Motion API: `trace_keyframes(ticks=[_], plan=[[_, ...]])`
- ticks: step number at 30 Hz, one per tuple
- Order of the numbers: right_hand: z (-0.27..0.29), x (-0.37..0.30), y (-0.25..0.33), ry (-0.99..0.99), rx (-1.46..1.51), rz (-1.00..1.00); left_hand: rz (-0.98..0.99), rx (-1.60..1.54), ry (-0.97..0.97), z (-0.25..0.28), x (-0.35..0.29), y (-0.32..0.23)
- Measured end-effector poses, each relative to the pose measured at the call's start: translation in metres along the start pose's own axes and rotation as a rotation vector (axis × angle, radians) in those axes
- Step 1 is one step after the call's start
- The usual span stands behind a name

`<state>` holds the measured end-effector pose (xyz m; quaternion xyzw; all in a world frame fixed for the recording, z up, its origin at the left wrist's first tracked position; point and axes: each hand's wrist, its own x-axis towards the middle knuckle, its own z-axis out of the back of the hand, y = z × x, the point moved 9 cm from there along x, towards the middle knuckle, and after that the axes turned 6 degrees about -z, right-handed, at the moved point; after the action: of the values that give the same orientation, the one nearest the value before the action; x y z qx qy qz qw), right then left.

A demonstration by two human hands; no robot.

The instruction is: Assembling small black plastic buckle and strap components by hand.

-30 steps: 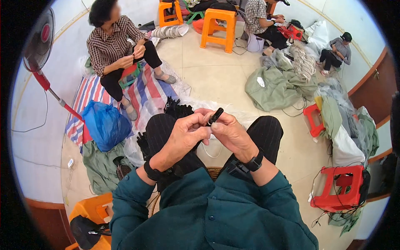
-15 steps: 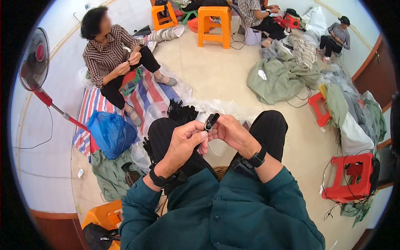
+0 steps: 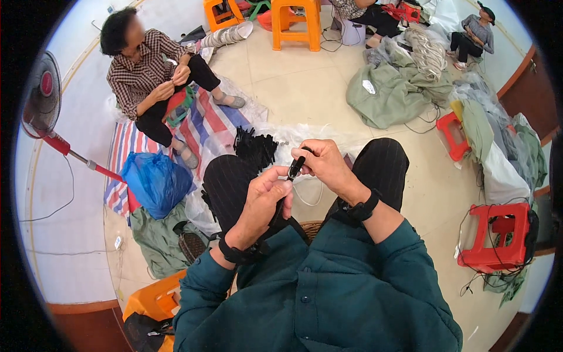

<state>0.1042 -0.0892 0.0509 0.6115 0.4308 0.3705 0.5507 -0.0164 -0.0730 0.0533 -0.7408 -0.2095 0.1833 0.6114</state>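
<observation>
Between my hands, above my lap, is a small black strap-like piece (image 3: pixel 297 166) with a shiny rounded end. My left hand (image 3: pixel 263 196) pinches its lower end between thumb and index finger. The fingers of my right hand (image 3: pixel 328 169) are closed on its upper end. What exactly the piece is I cannot make out. A pile of similar black strips (image 3: pixel 255 148) lies on clear plastic just beyond my left knee. A thin white cord (image 3: pixel 311 203) curves below my right hand, and part of a wicker basket (image 3: pixel 312 227) shows between my thighs.
At the left, a person (image 3: pixel 146 76) sits on a striped sheet (image 3: pixel 202 129) beside a blue plastic bag (image 3: pixel 157 183) and a standing fan (image 3: pixel 42 100). Green cloth (image 3: pixel 378 97) is heaped ahead. Red stools (image 3: pixel 498 237) with cables stand at the right, an orange stool (image 3: pixel 296 26) at the far side.
My right hand has risen and turned over, now gripping the black piece's upper end from above. My left hand still pinches the lower end. The whole view has shifted slightly.
</observation>
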Motion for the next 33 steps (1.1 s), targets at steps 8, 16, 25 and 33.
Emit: trace_keyframes(ticks=[8, 16, 25, 33], plan=[[0.015, -0.010, 0.024, -0.142, 0.006, 0.180, -0.102, -0.102, -0.126, 0.009, -0.003, 0.005], [-0.015, -0.027, 0.024, -0.073, 0.043, 0.190, -0.227, -0.012, -0.135, 0.011, -0.002, -0.012], [-0.010, -0.031, 0.028, -0.064, 0.143, 0.157, -0.272, 0.205, -0.190, 0.006, -0.002, -0.028], [-0.019, -0.037, 0.028, -0.042, 0.320, 0.174, -0.469, 0.215, -0.263, 0.006, -0.004, -0.046]])
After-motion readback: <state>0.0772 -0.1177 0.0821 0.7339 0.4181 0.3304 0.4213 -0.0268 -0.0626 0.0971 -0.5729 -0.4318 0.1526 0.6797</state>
